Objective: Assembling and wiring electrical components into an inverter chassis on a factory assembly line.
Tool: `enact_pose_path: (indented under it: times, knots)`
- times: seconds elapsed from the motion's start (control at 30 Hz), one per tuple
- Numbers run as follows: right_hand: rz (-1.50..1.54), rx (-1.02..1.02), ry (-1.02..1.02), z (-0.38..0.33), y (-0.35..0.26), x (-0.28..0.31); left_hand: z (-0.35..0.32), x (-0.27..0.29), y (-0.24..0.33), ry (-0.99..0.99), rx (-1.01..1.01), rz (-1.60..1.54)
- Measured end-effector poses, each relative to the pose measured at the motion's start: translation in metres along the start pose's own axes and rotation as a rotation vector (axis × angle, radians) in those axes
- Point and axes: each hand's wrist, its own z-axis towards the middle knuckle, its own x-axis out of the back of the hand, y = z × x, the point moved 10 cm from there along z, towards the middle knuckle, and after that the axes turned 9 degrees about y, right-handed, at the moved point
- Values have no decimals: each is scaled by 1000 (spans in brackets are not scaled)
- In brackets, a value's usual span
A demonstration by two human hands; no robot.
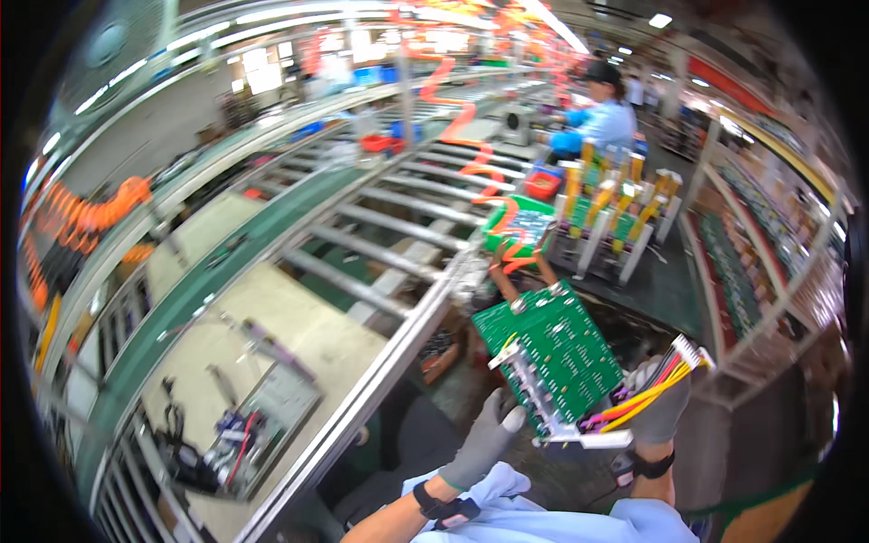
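A green circuit board (pixel 566 348) is tilted up in front of me, with pale connectors and parts along its near left side. My right hand (pixel 659 418), in a grey glove, grips the board's right side; part of its fingers is hidden. Across that hand runs a bundle of yellow, red, black and pink wires (pixel 644 396), ending in white plugs (pixel 692 351). My left hand (pixel 487 439), also gloved in grey, is beside the board's lower left edge. Its thumb and fingers are apart, with nothing seen between them; whether the thumb touches the board I cannot tell.
A metal roller conveyor (pixel 380 258) runs along my left, with a metal-framed unit (pixel 276 412) and cables beyond its rail. Ahead stand a green bin (pixel 520 226) and a rack of upright boards (pixel 615 213). Farther off, a person (pixel 597 122) works. Shelving (pixel 760 244) is at right.
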Motion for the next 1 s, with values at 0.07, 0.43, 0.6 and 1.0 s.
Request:
enact_pose_path:
  times: [0.07, 0.43, 0.6, 1.0]
  knots:
    - [126, -110, -358, -34, 31, -76, -16, 30, 23, 148, -87, -196]
    - [-511, 198, -1220, -143, 65, -305, -192, 174, 219, 889, -866, -87]
    - [-680, 479, -1230, -144, 55, -327, -276, 163, 285, 1354, -1200, 907]
    - [161, -1334, -990, -302, 165, -294, -246, 142, 245, 1054, -906, 2038]
